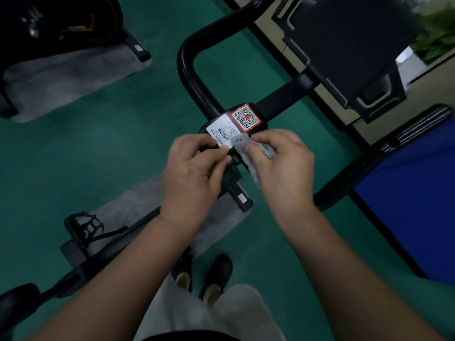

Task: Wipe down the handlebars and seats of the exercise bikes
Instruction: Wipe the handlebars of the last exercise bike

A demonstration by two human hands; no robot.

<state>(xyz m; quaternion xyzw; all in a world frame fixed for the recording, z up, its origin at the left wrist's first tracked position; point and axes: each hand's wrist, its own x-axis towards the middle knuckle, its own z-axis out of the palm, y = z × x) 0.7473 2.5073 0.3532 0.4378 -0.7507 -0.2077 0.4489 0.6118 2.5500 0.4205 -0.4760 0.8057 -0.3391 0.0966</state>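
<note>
A black exercise bike stands below me, its looped handlebar [187, 57] curving up to the left and another bar [369, 158] running to the right. The centre block [261, 114] carries a white QR label and a red one. My right hand [283, 168] grips a grey fluffy cloth [246, 146] just in front of that block. My left hand [194, 168] has its fingers curled at the cloth's left end, pinching it. The bike's seat [17, 303] shows at the bottom left.
A second bike [61, 23] stands on a grey mat at the top left. A pedal [83, 225] and a grey mat [138, 203] lie below my arms. A black console [344, 45] is ahead; a blue panel [418, 205] lies on the right. The floor is green carpet.
</note>
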